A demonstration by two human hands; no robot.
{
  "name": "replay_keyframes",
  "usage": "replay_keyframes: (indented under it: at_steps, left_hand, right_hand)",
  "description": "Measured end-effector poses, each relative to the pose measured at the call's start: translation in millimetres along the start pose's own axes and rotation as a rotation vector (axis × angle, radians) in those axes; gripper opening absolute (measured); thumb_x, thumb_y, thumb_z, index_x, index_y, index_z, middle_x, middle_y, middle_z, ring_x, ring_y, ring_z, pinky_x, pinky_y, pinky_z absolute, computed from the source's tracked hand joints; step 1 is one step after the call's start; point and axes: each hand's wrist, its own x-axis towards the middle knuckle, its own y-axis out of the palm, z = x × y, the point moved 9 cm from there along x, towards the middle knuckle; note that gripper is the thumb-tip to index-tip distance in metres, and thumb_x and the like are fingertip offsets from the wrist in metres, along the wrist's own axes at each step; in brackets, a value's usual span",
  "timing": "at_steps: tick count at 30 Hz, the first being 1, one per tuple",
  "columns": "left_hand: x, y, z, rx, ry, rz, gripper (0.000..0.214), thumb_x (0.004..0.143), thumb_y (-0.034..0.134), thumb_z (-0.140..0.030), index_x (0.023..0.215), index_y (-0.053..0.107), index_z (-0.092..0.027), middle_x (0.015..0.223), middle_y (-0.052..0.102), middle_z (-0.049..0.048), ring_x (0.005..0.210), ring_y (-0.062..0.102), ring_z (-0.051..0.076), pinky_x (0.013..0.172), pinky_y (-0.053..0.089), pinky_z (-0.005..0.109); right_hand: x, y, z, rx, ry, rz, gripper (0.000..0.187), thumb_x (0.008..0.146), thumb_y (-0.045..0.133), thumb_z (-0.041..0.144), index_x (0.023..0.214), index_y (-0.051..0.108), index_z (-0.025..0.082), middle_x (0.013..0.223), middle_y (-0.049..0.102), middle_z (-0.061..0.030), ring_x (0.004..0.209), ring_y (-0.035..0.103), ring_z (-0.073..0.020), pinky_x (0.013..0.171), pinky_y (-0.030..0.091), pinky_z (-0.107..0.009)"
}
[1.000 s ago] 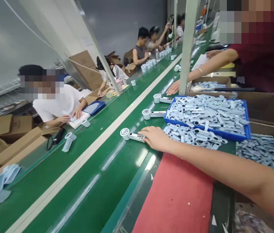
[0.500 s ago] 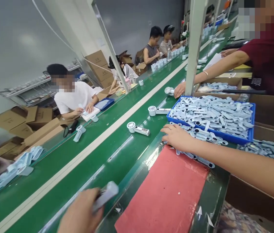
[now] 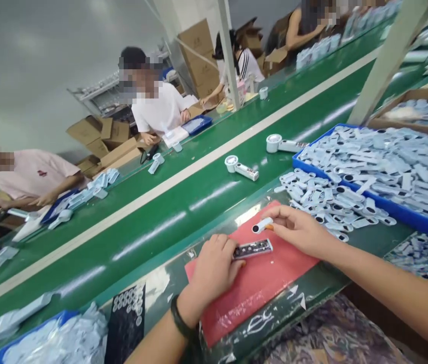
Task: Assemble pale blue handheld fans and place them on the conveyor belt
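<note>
Over a red mat (image 3: 244,298), my left hand (image 3: 216,263) grips a round-headed handheld device by its covered end. The device's pale handle (image 3: 254,248) points right, its dark inside with small parts facing up. Just above it, my right hand (image 3: 293,225) pinches a small light-blue cover piece (image 3: 262,225) with a black oval at one end. Cover and handle are close but apart. Beside my right hand lies a loose pile of similar covers (image 3: 312,194).
A blue tray (image 3: 312,168) heaped with covers stands at right, near a slanted post (image 3: 384,71). More round-headed devices (image 3: 241,167) lie on the green belt (image 3: 149,227). At lower left are a tray of pale parts (image 3: 58,338) and a black sticker sheet (image 3: 126,313). Co-workers sit across the belt.
My view has swung left. My left hand has brought the device from beside the belt onto the red mat. My right hand has left the pile with a cover piece.
</note>
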Motion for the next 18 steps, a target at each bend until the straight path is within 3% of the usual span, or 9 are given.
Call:
replay_keyframes:
  at_steps: [3,6,9,13,18]
  left_hand:
    - [0.8,-12.0,0.2,-0.241,0.049,-0.103,0.036,0.087,0.07,-0.033,0.117,0.057,-0.018,0.111,0.064,0.0092,0.103,0.056,0.025,0.091,0.05,0.043]
    - [-0.5,-19.6,0.3,-0.359,0.071,-0.184,0.033,0.089,0.069,-0.035,0.115,0.059,-0.02,0.11,0.065,0.0082,0.103,0.057,0.023,0.091,0.049,0.041]
    - [-2.5,-18.3,-2.4,-0.353,0.076,-0.198,0.017,0.094,0.06,-0.03,0.106,0.064,-0.019,0.104,0.066,0.0087,0.1,0.058,0.023,0.089,0.048,0.041]
    - [-3.6,-15.6,-2.4,-0.383,0.051,-0.224,0.013,0.094,0.058,-0.025,0.101,0.067,-0.018,0.095,0.068,0.0071,0.092,0.06,0.021,0.084,0.05,0.038]
    - [-2.3,-13.6,-4.1,-0.334,0.025,-0.197,0.013,0.094,0.058,-0.021,0.102,0.068,-0.02,0.098,0.07,0.0057,0.096,0.064,0.02,0.102,0.046,0.046]
  right_hand:
    - [-14.9,34.3,0.5,0.02,-0.021,0.026,0.019,0.09,0.06,0.033,0.103,0.068,0.022,0.104,0.071,-0.0057,0.099,0.068,-0.0231,0.088,0.057,-0.039]
    - [-20.7,55.0,2.9,-0.04,-0.116,0.053,0.017,0.092,0.057,0.026,0.103,0.069,0.023,0.108,0.07,-0.0062,0.105,0.065,-0.0237,0.094,0.053,-0.043]
    - [-22.1,59.5,3.2,-0.093,-0.197,0.068,0.017,0.094,0.054,0.024,0.102,0.069,0.024,0.109,0.068,-0.0073,0.108,0.063,-0.0248,0.095,0.053,-0.044]
    - [-22.1,57.9,-1.8,-0.162,-0.206,0.095,0.018,0.095,0.055,0.028,0.104,0.07,0.026,0.118,0.067,-0.0078,0.111,0.064,-0.0261,0.095,0.055,-0.045]
    - [-18.8,63.0,-6.7,-0.178,-0.148,0.182,0.023,0.101,0.049,0.034,0.101,0.071,0.026,0.109,0.07,-0.0061,0.103,0.067,-0.0245,0.09,0.057,-0.042]
